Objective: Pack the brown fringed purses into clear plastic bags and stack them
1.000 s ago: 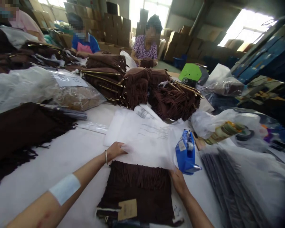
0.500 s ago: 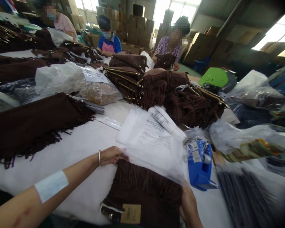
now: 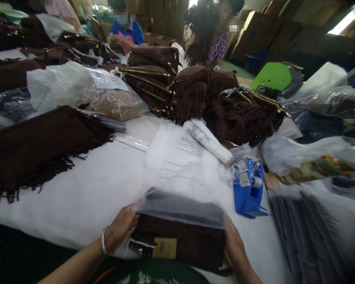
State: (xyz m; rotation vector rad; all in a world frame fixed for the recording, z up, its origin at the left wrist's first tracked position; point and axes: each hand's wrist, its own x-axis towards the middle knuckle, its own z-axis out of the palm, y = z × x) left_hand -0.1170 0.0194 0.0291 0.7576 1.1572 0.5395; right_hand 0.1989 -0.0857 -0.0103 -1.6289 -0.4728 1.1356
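A dark brown fringed bag (image 3: 198,242) lies at the near edge of the table, with a tan tag (image 3: 165,247) and a white cord on its near left part. A translucent plastic bag (image 3: 183,207) covers its far half, the fringe dimly visible through the film. My left hand (image 3: 122,227) is closed at the left corner of the plastic bag, its fingertips partly hidden. On the opposite side my right hand (image 3: 236,246) grips the right edge, with most fingers hidden behind the bag.
Printed plastic bags (image 3: 180,161) lie just beyond, with a blue tape dispenser (image 3: 248,191) to their right. Another fringed piece (image 3: 47,146) is at left. Stacked brown bags (image 3: 192,90) stand farther back. Dark grey folded material (image 3: 304,232) lies at right. Co-workers (image 3: 126,29) are across the table.
Both hands have drawn the plastic bag toward me, over the fringed end of the brown bag. My left hand has come nearer. Across the table, a person now lifts a dark fringed item.
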